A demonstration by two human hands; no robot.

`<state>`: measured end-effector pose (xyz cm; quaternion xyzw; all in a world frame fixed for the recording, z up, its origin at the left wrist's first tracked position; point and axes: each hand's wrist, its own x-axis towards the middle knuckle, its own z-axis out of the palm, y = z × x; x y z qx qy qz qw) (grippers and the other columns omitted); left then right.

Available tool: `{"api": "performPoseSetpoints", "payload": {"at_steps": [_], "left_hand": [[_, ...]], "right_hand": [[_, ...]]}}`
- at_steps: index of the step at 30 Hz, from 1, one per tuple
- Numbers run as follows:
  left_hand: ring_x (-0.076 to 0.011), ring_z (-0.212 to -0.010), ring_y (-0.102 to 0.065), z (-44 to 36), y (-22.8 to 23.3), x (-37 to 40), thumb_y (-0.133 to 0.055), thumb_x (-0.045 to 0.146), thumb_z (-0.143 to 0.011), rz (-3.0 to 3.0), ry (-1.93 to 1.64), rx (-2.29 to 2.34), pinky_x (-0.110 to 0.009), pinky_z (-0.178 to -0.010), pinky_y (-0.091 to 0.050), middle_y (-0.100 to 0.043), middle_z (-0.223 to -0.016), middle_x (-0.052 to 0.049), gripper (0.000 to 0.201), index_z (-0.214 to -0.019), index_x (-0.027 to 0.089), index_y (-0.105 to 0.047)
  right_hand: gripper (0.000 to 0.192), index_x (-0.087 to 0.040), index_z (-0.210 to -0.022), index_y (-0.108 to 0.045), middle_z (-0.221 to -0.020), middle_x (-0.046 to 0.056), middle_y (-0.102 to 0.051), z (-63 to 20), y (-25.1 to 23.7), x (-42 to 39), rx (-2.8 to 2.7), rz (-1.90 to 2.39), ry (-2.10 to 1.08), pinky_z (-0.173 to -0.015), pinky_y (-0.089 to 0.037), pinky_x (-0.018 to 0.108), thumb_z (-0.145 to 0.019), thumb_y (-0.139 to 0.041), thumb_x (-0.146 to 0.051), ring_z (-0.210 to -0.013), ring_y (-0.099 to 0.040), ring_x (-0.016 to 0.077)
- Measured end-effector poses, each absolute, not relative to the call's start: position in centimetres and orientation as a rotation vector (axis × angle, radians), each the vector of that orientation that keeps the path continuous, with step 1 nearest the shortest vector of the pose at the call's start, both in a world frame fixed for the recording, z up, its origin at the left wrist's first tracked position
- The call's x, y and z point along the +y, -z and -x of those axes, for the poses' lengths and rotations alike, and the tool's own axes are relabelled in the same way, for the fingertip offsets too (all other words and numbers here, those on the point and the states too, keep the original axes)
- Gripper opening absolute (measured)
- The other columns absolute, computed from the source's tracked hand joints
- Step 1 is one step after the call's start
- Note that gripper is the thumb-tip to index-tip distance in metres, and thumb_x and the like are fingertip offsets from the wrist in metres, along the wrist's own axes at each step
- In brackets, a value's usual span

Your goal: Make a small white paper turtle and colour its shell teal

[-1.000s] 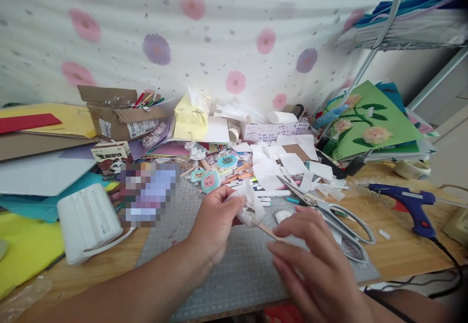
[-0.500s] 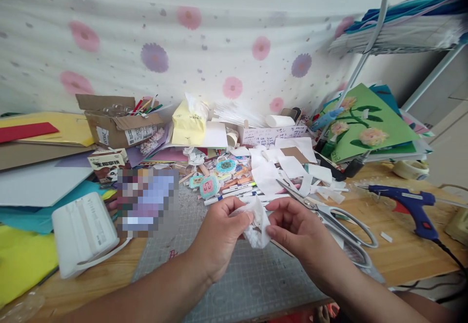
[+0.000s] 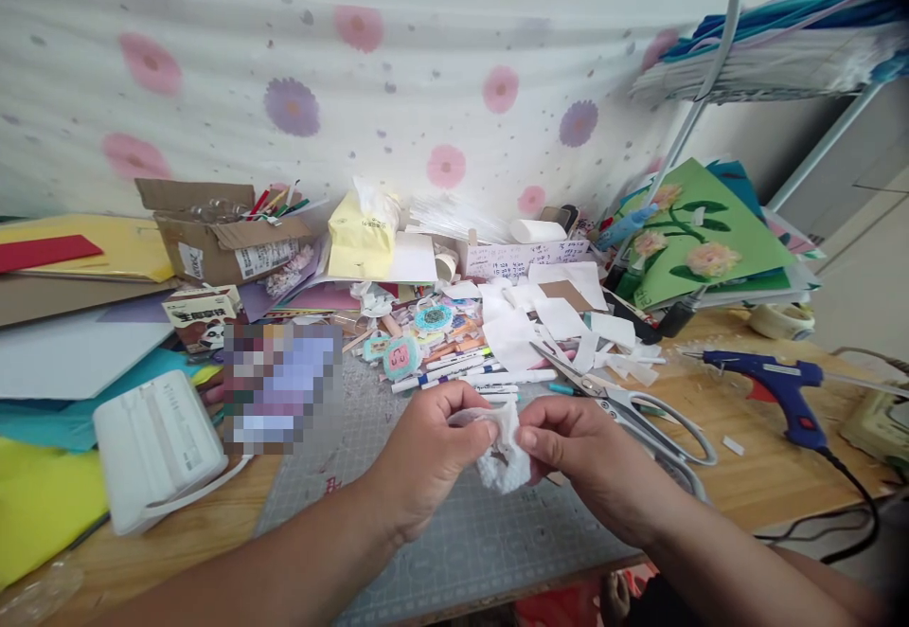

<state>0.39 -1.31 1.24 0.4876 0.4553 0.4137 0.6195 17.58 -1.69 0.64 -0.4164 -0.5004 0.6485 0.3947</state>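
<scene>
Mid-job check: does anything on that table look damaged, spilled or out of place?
No spill is visible. One small white scrap lies alone right of the scissors, away from the paper pile. The crumpled white piece between left hand and right hand shows a brownish patch; stain or contents, I can't tell.

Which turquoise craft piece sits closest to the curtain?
The round piece with the dark centre; the pink-centred piece and smaller piece both lie farther forward.
</scene>
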Motion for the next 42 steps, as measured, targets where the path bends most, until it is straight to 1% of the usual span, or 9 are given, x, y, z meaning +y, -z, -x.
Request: {"api": "performPoseSetpoints", "payload": {"at_steps": [6, 15, 19, 22, 27, 32, 35, 38, 42], "left_hand": [[-0.0092, -0.055, -0.038, -0.5, -1.4, -1.3, -0.062, 0.022, -0.066, -1.191, -0.929, 1.116, -0.023, -0.052, -0.03, -0.046, -0.056, 0.005, 0.011, -0.068, 0.015, -0.054], [-0.0113, -0.059, -0.046, -0.1, -1.3, -1.2, -0.06, 0.022, -0.071, -1.265, -0.879, 1.041, -0.025, -0.056, -0.035, -0.054, -0.063, 0.001, 0.008, -0.072, 0.014, -0.059], [-0.0118, -0.064, -0.048, 0.4, -1.7, -1.0, -0.058, 0.023, -0.076, -1.321, -0.876, 0.929, -0.024, -0.06, -0.038, -0.057, -0.07, 0.0, 0.011, -0.082, 0.015, -0.062], [-0.0102, -0.063, -0.045, 0.4, -2.0, -0.9, -0.06, 0.023, -0.077, -1.435, -0.926, 0.981, -0.022, -0.058, -0.035, -0.054, -0.066, 0.002, 0.008, -0.074, 0.015, -0.06], [-0.0075, -0.052, -0.037, 0.2, -1.9, -0.9, -0.058, 0.028, -0.079, -1.26, -0.964, 1.004, -0.02, -0.049, -0.029, -0.043, -0.054, 0.005, 0.02, -0.064, 0.015, -0.054], [-0.0125, -0.058, -0.05, 0.1, -1.9, -0.9, -0.052, 0.038, -0.082, -1.034, -0.924, 0.891, -0.025, -0.052, -0.042, -0.055, -0.066, 0.0, 0.025, -0.074, 0.015, -0.058], [-0.0146, -0.059, -0.053, 0.1, -2.0, -0.9, -0.057, 0.031, -0.076, -1.046, -0.856, 0.875, -0.029, -0.056, -0.045, -0.057, -0.065, -0.001, 0.017, -0.075, 0.014, -0.058], [-0.0129, -0.059, -0.051, -0.1, -2.0, -0.9, -0.061, 0.024, -0.071, -1.092, -0.853, 0.954, -0.027, -0.057, -0.043, -0.054, -0.061, 0.001, 0.011, -0.069, 0.014, -0.056], [-0.0104, -0.056, -0.045, 0.0, -1.9, -0.9, -0.059, 0.021, -0.071, -1.193, -0.883, 1.031, -0.024, -0.054, -0.037, -0.048, -0.057, 0.004, 0.012, -0.063, 0.015, -0.052]], "right_hand": [[0.024, -0.014, -0.06, -0.064, -0.05, -0.004, -0.057, -17.3, -1.5, -1.5, -1.337, 1.189, -1.575, -0.051, -0.037, 0.021, -0.06, -0.08, -0.033, -0.049, -0.048, 0.0082], [0.014, -0.015, -0.062, -0.061, -0.051, -0.006, -0.049, -17.7, -1.8, -1.5, -1.535, 1.285, -1.427, -0.046, -0.024, 0.021, -0.066, -0.07, -0.025, -0.048, -0.035, 0.0064], [0.013, -0.015, -0.063, -0.061, -0.055, -0.004, -0.053, -17.9, -1.9, -1.6, -1.604, 1.307, -1.405, -0.048, -0.027, 0.022, -0.068, -0.068, -0.025, -0.05, -0.039, 0.0078], [0.014, -0.015, -0.062, -0.061, -0.055, -0.003, -0.052, -17.7, -1.9, -1.7, -1.65, 1.324, -1.391, -0.049, -0.028, 0.023, -0.067, -0.067, -0.026, -0.051, -0.039, 0.0088], [0.015, -0.015, -0.062, -0.06, -0.053, -0.004, -0.049, -17.4, -1.9, -1.9, -1.686, 1.323, -1.382, -0.049, -0.029, 0.023, -0.066, -0.067, -0.027, -0.052, -0.038, 0.0091], [0.015, -0.015, -0.062, -0.06, -0.058, -0.002, -0.054, -17.5, -1.9, -1.8, -1.599, 1.272, -1.387, -0.052, -0.033, 0.023, -0.068, -0.067, -0.027, -0.055, -0.044, 0.0099], [0.016, -0.016, -0.062, -0.059, -0.057, -0.003, -0.053, -17.6, -1.7, -1.6, -1.537, 1.258, -1.353, -0.051, -0.032, 0.022, -0.068, -0.068, -0.028, -0.053, -0.043, 0.0092], [0.017, -0.016, -0.062, -0.06, -0.057, -0.004, -0.052, -17.8, -1.7, -1.7, -1.549, 1.268, -1.329, -0.05, -0.031, 0.022, -0.067, -0.07, -0.029, -0.053, -0.042, 0.0092], [0.02, -0.017, -0.068, -0.064, -0.056, -0.004, -0.052, -18.0, -1.8, -1.7, -1.563, 1.216, -1.417, -0.052, -0.032, 0.023, -0.07, -0.069, -0.036, -0.054, -0.042, 0.01]]}}
